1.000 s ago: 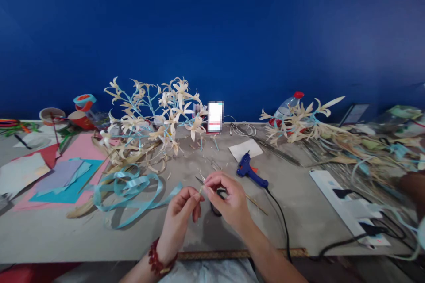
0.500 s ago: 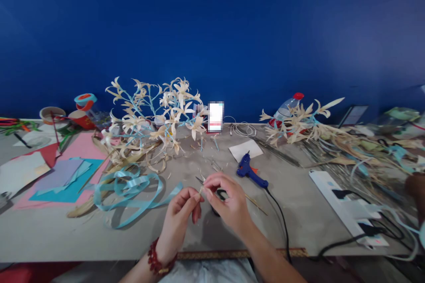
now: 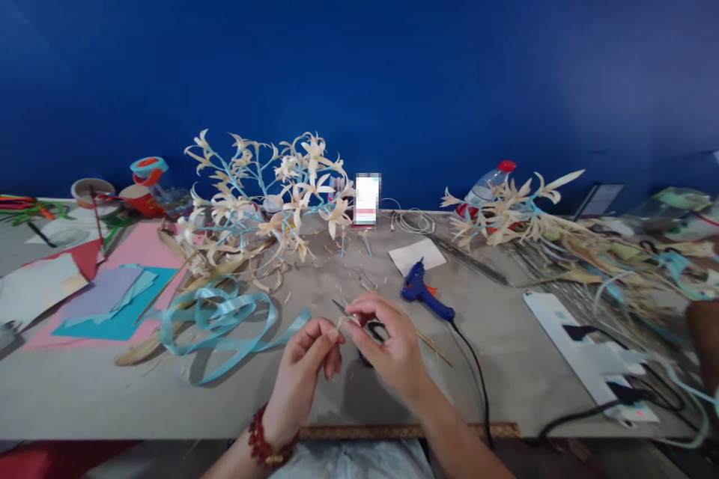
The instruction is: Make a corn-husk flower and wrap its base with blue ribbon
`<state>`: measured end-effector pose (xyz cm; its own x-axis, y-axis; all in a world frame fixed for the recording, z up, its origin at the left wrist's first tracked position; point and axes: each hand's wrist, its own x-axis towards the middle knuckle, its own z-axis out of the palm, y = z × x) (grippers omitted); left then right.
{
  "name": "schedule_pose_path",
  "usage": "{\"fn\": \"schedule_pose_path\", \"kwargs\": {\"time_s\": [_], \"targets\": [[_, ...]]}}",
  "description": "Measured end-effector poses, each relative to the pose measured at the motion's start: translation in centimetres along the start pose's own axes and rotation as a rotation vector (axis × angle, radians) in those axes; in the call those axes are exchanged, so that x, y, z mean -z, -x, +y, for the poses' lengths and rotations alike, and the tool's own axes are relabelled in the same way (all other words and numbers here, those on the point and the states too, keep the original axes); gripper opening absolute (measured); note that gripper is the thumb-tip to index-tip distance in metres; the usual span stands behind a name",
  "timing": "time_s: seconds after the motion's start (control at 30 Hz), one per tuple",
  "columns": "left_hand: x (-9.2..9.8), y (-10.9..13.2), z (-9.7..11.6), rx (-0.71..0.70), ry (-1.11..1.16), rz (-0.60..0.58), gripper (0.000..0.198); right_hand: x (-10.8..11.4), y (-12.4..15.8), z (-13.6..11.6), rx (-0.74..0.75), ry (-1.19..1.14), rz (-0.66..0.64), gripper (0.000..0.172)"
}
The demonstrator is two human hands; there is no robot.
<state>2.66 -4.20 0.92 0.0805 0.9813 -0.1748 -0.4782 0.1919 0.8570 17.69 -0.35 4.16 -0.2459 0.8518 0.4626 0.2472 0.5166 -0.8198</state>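
My left hand [image 3: 308,359] and my right hand [image 3: 387,340] meet over the front middle of the table. Both are closed in a pinch on a thin, pale strip [image 3: 344,319], which spans the small gap between the fingertips. It is too small to tell exactly what it is. Under my right hand lies a pair of scissors [image 3: 377,329], with its dark handles partly hidden by the fingers. A loose curl of light blue ribbon [image 3: 225,314] lies left of my left hand. Beyond my right hand rests a blue glue gun [image 3: 421,292] on its side.
Cream-coloured husk flowers [image 3: 297,187] on blue stems stand at the back, beside a lit phone [image 3: 368,198]. More flowers [image 3: 517,206] and thin wires lie at right, near a white power strip [image 3: 584,352]. Coloured paper sheets [image 3: 112,299] cover the left side.
My right fingers have shifted very slightly, and a little more of the pale strip shows between the hands. The whole view has moved a touch; the table things stay put.
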Motion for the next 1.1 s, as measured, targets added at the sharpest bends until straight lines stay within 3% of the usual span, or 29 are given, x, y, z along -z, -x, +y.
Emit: {"fn": "schedule_pose_path", "kwargs": {"time_s": [0.27, 0.37, 0.63, 0.8, 1.1], "targets": [[-0.1, 0.0, 0.1, 0.003, -0.004, -0.023, 0.026, 0.0, 0.0, -0.1, -0.012, 0.037, -0.022, 0.008], [-0.1, 0.1, 0.1, -0.058, -0.076, 0.005, 0.026, 0.2, 0.2, 0.0, -0.035, 0.001, -0.020, 0.008], [-0.1, 1.1, 0.5, -0.510, -0.658, 0.142, 0.015, -0.4, 1.5, -0.3, -0.128, -0.206, -0.007, 0.017], [0.1, 1.0, 0.7, -0.833, -0.861, 0.124, 0.017, -0.2, 1.6, -1.3, -0.007, -0.139, 0.049, 0.029], [0.6, 1.3, 0.6, -0.998, -1.042, 0.061, 0.031, 1.7, 0.7, -3.1, 0.105, 0.070, -0.089, 0.020]]}}
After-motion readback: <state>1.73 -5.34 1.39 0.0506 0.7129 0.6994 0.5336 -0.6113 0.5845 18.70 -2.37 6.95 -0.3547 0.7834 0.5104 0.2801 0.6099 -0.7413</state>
